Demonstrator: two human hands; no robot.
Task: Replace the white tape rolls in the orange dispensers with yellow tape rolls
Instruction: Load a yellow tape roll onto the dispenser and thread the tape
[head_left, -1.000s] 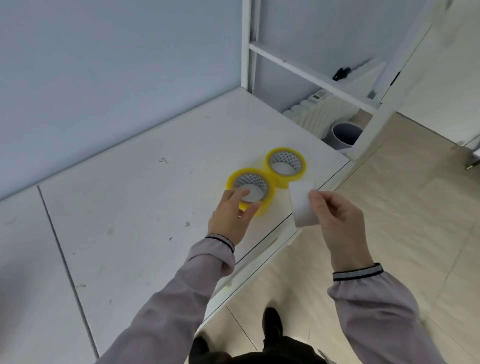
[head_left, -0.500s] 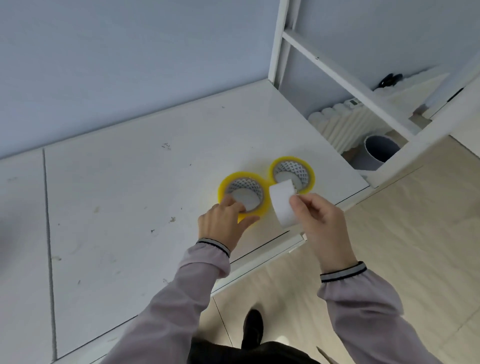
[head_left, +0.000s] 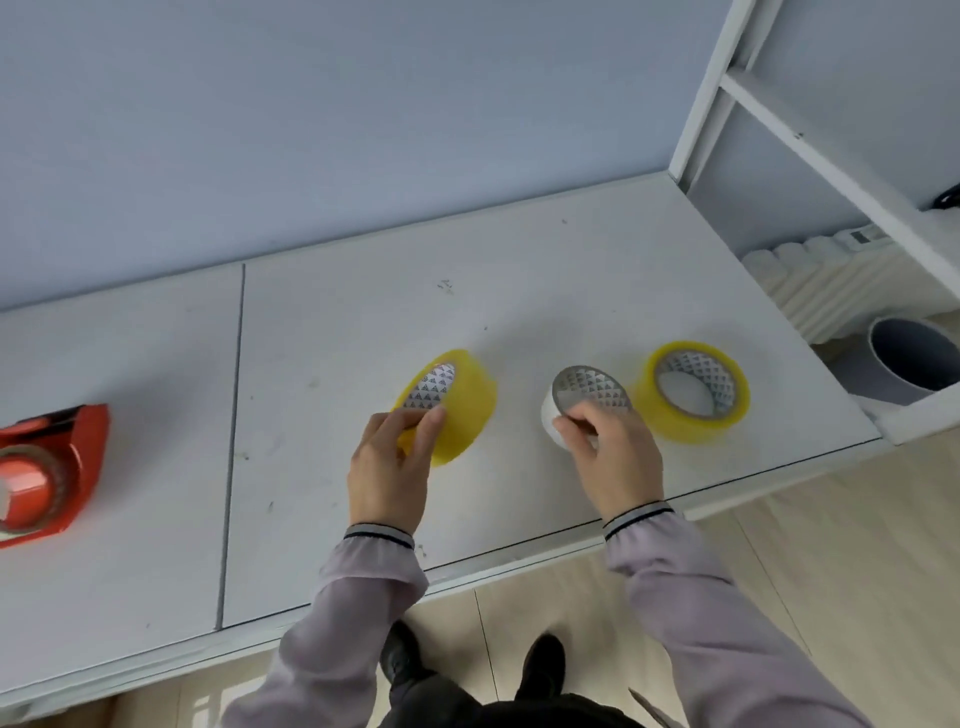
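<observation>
The person stands at the near edge of a white table (head_left: 322, 332), both arms in pale mauve sleeves reaching over it. Their left hand (head_left: 387, 467) is closed on a yellow tape roll (head_left: 457, 410), fingers hooked over its near rim, and the roll is tipped up on edge so its patterned core faces left and up. The right hand (head_left: 613, 457) grips a white tape roll (head_left: 576, 400), fingertips curled over its near rim; that roll sits low at the tabletop, though I cannot tell whether it fully rests there. Just to the right of it, a second yellow tape roll (head_left: 691, 389) lies flat on the table, untouched, close beside the white one but whether they touch is hard to make out.

Far off at the left edge of the table, well apart from both hands, an orange dispenser (head_left: 52, 473) lies partly out of view, with a roll on its hub. Past the right end of the table stand a white frame (head_left: 810, 150), a ribbed white radiator (head_left: 831, 280) and a grey bin (head_left: 909, 369) on the pale floor
</observation>
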